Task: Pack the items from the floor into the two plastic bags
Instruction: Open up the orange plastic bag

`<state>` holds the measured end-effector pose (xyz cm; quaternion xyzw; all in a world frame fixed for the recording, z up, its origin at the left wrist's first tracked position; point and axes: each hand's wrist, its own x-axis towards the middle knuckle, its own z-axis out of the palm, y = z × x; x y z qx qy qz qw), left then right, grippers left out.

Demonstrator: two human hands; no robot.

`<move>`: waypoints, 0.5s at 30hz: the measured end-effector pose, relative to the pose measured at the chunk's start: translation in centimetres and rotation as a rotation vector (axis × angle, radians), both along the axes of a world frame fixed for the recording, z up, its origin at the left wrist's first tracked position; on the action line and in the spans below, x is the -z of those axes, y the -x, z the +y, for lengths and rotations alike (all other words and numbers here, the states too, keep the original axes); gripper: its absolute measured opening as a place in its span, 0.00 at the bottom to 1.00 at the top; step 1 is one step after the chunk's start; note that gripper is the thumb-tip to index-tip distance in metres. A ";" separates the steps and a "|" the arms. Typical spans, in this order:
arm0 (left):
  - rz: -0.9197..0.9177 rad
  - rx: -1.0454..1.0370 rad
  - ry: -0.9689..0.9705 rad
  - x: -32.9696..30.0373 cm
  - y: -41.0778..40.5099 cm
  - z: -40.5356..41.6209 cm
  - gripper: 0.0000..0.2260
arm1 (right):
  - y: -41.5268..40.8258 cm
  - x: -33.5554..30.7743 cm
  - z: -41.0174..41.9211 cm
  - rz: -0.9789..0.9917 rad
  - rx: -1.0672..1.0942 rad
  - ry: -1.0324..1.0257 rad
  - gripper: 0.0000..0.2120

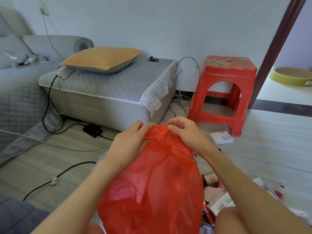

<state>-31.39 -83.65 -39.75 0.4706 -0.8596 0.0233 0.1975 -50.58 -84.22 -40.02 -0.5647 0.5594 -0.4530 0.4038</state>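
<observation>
Both my left hand (130,141) and right hand (183,130) pinch the red bag's (157,183) top edge; tugging apart could tear thin plastic.

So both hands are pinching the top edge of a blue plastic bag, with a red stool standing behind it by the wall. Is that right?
Not quite: the bag is red, not blue. The head view shows the left hand and right hand pinching its top edge, with the red stool standing behind it by the wall.
</observation>
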 end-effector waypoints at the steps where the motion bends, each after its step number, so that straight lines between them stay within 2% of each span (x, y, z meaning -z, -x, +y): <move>1: 0.003 -0.039 0.034 0.0 -0.1 0.0 0.18 | 0.1 0.1 0.1 0.063 0.015 0.029 0.05; 3: 0.035 -0.138 0.046 -0.3 -0.2 -0.1 0.15 | -0.1 0.1 0.6 0.254 0.049 0.175 0.09; 6: 0.086 -0.301 0.004 -0.7 -0.2 -0.4 0.15 | -1.1 0.0 1.6 0.580 0.013 0.406 0.27; 7: 0.131 -0.323 -0.005 -0.7 -0.3 -0.4 0.15 | -1.5 0.3 1.6 0.701 -0.001 0.417 0.28; 9: 0.254 -0.305 -0.032 -0.8 -0.7 -0.3 0.13 | -1.7 0.8 1.2 0.835 0.017 0.397 0.20; 11: 0.330 -0.272 -0.059 -0.6 -1.7 -0.7 0.11 | -1.0 0.7 0.6 0.735 0.085 0.367 0.10; 15: 0.335 -0.314 -0.168 -0.3 -4.0 -1.9 0.12 | 0.8 0.0 -0.1 0.476 0.201 0.179 0.09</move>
